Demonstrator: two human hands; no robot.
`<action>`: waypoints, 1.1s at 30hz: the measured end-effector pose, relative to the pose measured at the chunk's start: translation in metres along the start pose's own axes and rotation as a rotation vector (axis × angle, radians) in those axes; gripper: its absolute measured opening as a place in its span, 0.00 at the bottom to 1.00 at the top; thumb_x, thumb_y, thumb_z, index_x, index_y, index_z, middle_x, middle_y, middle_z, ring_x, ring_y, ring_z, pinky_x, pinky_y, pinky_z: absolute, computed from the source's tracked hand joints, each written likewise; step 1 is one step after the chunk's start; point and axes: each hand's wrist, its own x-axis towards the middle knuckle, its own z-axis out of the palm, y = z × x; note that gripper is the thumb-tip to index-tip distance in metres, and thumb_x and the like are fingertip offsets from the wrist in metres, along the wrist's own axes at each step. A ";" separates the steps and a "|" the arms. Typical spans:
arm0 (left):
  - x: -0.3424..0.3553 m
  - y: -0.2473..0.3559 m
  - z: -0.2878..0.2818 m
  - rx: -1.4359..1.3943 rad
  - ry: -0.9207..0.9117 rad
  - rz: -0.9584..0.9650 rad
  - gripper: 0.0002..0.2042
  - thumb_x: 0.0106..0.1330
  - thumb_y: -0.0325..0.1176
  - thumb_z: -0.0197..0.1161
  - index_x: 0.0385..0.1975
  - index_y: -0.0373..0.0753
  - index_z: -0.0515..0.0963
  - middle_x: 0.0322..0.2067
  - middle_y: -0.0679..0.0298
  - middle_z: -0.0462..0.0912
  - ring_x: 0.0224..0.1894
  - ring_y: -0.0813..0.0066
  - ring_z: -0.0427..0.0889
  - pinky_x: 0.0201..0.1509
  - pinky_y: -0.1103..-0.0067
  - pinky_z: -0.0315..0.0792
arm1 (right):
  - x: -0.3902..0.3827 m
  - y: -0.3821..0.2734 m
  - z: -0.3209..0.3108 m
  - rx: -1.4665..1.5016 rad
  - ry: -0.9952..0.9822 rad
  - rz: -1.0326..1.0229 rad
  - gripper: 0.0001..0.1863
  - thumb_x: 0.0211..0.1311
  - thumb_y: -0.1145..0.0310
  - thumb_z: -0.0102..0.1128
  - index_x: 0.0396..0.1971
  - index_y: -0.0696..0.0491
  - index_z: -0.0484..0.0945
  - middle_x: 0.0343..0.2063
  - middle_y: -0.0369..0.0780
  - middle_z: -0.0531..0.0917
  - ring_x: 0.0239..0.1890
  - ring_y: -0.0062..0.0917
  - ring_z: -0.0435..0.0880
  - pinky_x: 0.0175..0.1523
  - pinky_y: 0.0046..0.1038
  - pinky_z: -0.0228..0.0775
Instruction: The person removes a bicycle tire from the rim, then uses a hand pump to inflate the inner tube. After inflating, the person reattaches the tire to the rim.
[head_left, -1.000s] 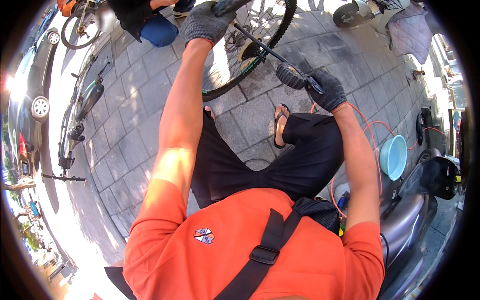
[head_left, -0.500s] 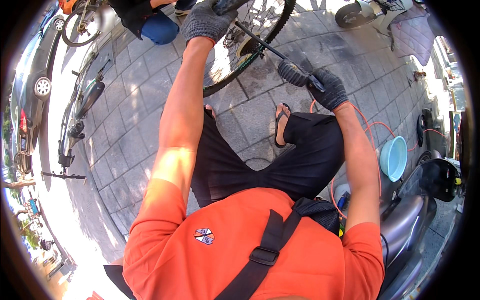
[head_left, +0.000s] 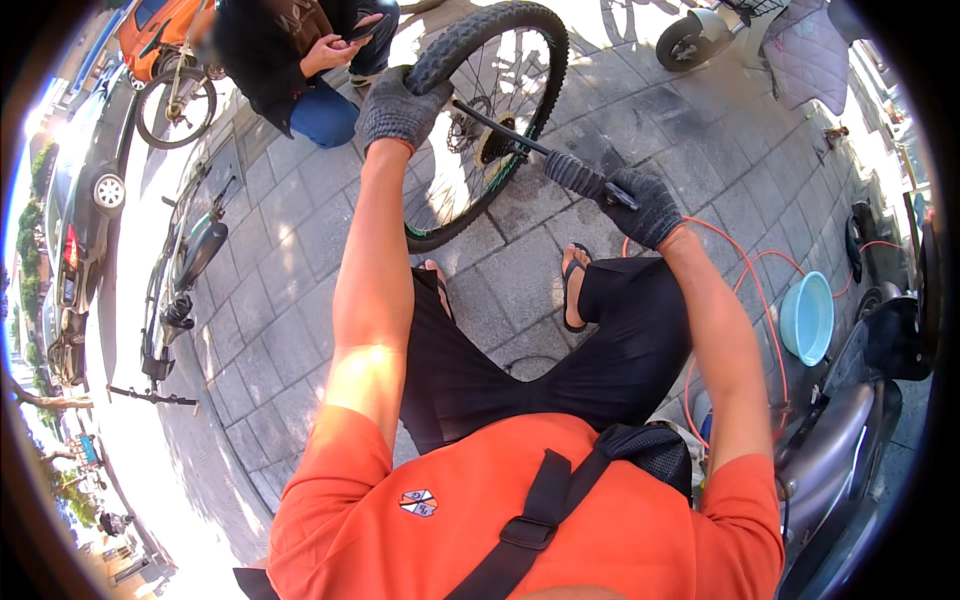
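Note:
My left hand (head_left: 400,112), in a grey knit glove, is closed around the tyre at the near left side of a bicycle wheel (head_left: 530,30). The wheel stands upright on the paving, with its knobbly black tyre, spokes and sprocket in view. My right hand (head_left: 640,207), gloved too, is closed on what looks like a tyre inflator (head_left: 574,172), with a ribbed dark grip and a metal part at the fingers. Its thin black tube reaches to the wheel rim beside my left hand; the tube's tip is hard to make out there.
A person (head_left: 300,60) crouches at the far left, holding a phone. An orange hose (head_left: 757,290) loops on the paving at my right, near a light blue basin (head_left: 806,318) and a grey scooter (head_left: 825,440). A bicycle (head_left: 185,270) and parked cars (head_left: 95,190) are at the left.
The view has shifted, showing more of the wheel and the crouching person's phone. Both hands keep their grips; the inflator sits slightly lower in the picture.

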 end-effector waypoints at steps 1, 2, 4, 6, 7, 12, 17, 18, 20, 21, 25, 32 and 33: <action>0.001 0.000 -0.005 -0.007 -0.011 -0.013 0.33 0.52 0.57 0.77 0.52 0.38 0.84 0.44 0.50 0.89 0.48 0.54 0.88 0.55 0.67 0.78 | 0.003 -0.006 0.002 0.053 0.010 0.000 0.10 0.58 0.62 0.72 0.30 0.52 0.85 0.26 0.47 0.84 0.32 0.47 0.84 0.39 0.42 0.76; 0.002 -0.004 -0.006 -0.013 -0.016 0.000 0.33 0.53 0.56 0.77 0.52 0.37 0.84 0.43 0.50 0.89 0.47 0.55 0.88 0.55 0.68 0.77 | 0.006 -0.007 0.004 0.072 -0.001 0.005 0.10 0.58 0.61 0.72 0.30 0.52 0.85 0.26 0.47 0.84 0.32 0.47 0.84 0.39 0.42 0.76; 0.006 -0.012 -0.008 -0.026 -0.036 0.026 0.31 0.55 0.54 0.76 0.52 0.36 0.83 0.42 0.50 0.88 0.46 0.56 0.87 0.54 0.68 0.77 | 0.008 -0.009 0.009 0.112 -0.026 0.023 0.11 0.59 0.59 0.72 0.29 0.52 0.84 0.27 0.47 0.85 0.33 0.48 0.84 0.39 0.42 0.76; 0.006 -0.019 -0.008 -0.044 -0.050 0.026 0.31 0.55 0.53 0.76 0.53 0.35 0.82 0.42 0.51 0.88 0.46 0.58 0.87 0.54 0.69 0.76 | 0.011 -0.008 0.012 0.104 -0.059 0.002 0.13 0.60 0.58 0.71 0.29 0.53 0.84 0.27 0.48 0.85 0.33 0.48 0.84 0.40 0.42 0.76; 0.006 -0.023 -0.009 -0.050 -0.057 0.024 0.31 0.56 0.52 0.76 0.53 0.35 0.81 0.42 0.52 0.88 0.46 0.59 0.86 0.54 0.69 0.76 | 0.013 -0.007 0.014 0.104 -0.076 -0.010 0.13 0.60 0.57 0.70 0.29 0.53 0.84 0.27 0.48 0.85 0.33 0.49 0.84 0.40 0.42 0.76; 0.010 -0.028 -0.009 -0.077 0.091 0.058 0.35 0.54 0.51 0.77 0.58 0.36 0.79 0.48 0.47 0.87 0.52 0.53 0.87 0.56 0.67 0.77 | 0.024 -0.019 0.020 0.044 -0.177 -0.014 0.11 0.61 0.59 0.68 0.32 0.52 0.85 0.30 0.48 0.85 0.35 0.47 0.84 0.43 0.43 0.77; 0.015 -0.022 -0.015 0.092 0.026 -0.079 0.31 0.55 0.55 0.76 0.50 0.37 0.81 0.43 0.48 0.88 0.49 0.48 0.87 0.53 0.63 0.77 | 0.035 -0.026 0.021 0.051 -0.242 -0.009 0.14 0.62 0.55 0.66 0.35 0.51 0.87 0.34 0.49 0.87 0.39 0.49 0.85 0.46 0.46 0.76; 0.017 -0.027 -0.016 0.104 0.028 -0.068 0.31 0.55 0.56 0.76 0.49 0.36 0.82 0.43 0.49 0.88 0.48 0.50 0.87 0.53 0.64 0.77 | 0.038 -0.029 0.021 0.058 -0.254 -0.006 0.14 0.62 0.55 0.66 0.35 0.51 0.87 0.34 0.49 0.87 0.40 0.49 0.85 0.47 0.45 0.76; 0.018 -0.030 -0.016 0.124 0.029 -0.063 0.31 0.56 0.57 0.76 0.48 0.36 0.83 0.42 0.49 0.88 0.47 0.51 0.87 0.53 0.65 0.77 | 0.041 -0.029 0.023 0.069 -0.284 0.018 0.15 0.62 0.55 0.66 0.36 0.52 0.86 0.35 0.49 0.87 0.41 0.48 0.85 0.48 0.44 0.76; 0.018 -0.031 -0.016 0.137 0.034 -0.066 0.31 0.56 0.57 0.76 0.47 0.36 0.83 0.42 0.49 0.88 0.47 0.51 0.87 0.53 0.64 0.77 | 0.042 -0.028 0.025 0.076 -0.298 0.033 0.15 0.62 0.55 0.66 0.36 0.52 0.86 0.35 0.49 0.87 0.41 0.48 0.85 0.48 0.44 0.76; 0.020 -0.046 -0.017 0.109 0.034 -0.051 0.29 0.56 0.56 0.76 0.45 0.35 0.83 0.39 0.49 0.89 0.46 0.50 0.87 0.52 0.64 0.78 | 0.047 -0.029 0.028 0.144 -0.326 0.080 0.16 0.64 0.53 0.66 0.38 0.52 0.86 0.36 0.49 0.87 0.42 0.48 0.85 0.48 0.43 0.76; 0.021 -0.054 -0.019 -0.007 0.018 0.046 0.29 0.57 0.55 0.75 0.47 0.35 0.83 0.38 0.49 0.88 0.46 0.51 0.87 0.53 0.65 0.77 | 0.049 -0.024 0.038 0.174 -0.259 0.027 0.15 0.66 0.55 0.66 0.36 0.53 0.85 0.34 0.48 0.86 0.38 0.45 0.84 0.45 0.41 0.76; 0.021 -0.058 -0.020 0.024 0.017 0.032 0.29 0.57 0.55 0.75 0.48 0.35 0.83 0.39 0.49 0.88 0.46 0.50 0.87 0.53 0.65 0.77 | 0.049 -0.022 0.042 0.183 -0.231 -0.003 0.13 0.65 0.58 0.69 0.35 0.54 0.84 0.32 0.47 0.86 0.33 0.40 0.83 0.43 0.38 0.77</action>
